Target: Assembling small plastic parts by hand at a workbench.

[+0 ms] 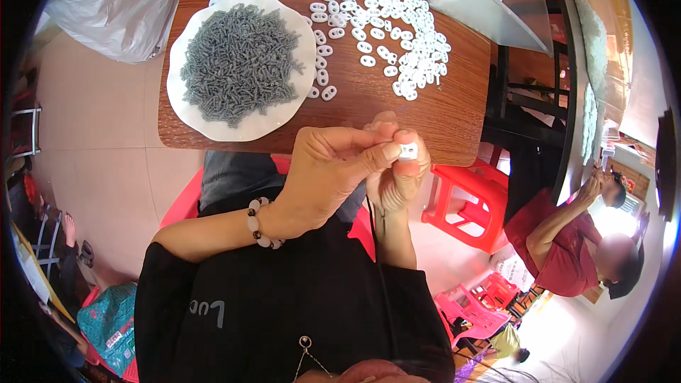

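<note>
Just beyond the table's near edge, my right hand pinches a small white oval plastic piece with two holes between thumb and finger. My left hand, with a beaded bracelet at its wrist, is closed beside it. Its thumb tip meets the side of the white piece; whatever else its fingers grip is hidden. A scalloped white plate on the left of the table carries a heap of small grey ribbed plastic parts. More white two-holed pieces lie scattered to the plate's right.
The brown wooden table ends just in front of me. A white bin stands at its far right. Red plastic stools are to the right, near a person in a red shirt. A plastic bag hangs far left.
</note>
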The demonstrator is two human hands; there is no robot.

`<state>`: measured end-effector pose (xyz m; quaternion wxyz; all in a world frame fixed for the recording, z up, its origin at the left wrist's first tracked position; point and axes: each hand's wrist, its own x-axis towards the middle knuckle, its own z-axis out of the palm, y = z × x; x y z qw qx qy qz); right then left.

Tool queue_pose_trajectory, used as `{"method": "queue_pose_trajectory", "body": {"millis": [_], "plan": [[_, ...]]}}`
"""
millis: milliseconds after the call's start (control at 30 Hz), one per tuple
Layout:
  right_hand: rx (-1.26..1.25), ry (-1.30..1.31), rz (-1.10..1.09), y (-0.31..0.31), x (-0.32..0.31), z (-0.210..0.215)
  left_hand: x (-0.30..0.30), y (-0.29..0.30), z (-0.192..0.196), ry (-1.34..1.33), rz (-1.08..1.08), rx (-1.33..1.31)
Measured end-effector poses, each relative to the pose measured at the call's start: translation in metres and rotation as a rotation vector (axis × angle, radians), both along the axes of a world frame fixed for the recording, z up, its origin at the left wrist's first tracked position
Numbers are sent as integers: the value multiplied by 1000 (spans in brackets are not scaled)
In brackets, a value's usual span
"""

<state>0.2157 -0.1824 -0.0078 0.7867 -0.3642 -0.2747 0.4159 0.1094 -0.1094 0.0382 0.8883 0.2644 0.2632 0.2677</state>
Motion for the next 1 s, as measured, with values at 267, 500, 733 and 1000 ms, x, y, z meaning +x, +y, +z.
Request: {"method": "queue_pose_trajectory", "body": {"millis": [267, 500, 733, 1000], "plan": [[23, 167, 69, 0, 9, -10, 3, 4, -6, 50, -58, 3], [-23, 201, 107, 4, 12, -7, 5, 6, -11, 53, -42, -33], [-20, 118, 85, 6, 18, -9, 11, 10, -14, 13, -66, -89], [10, 71, 63, 14, 33, -4, 29, 21, -16, 6, -89, -21]]}}
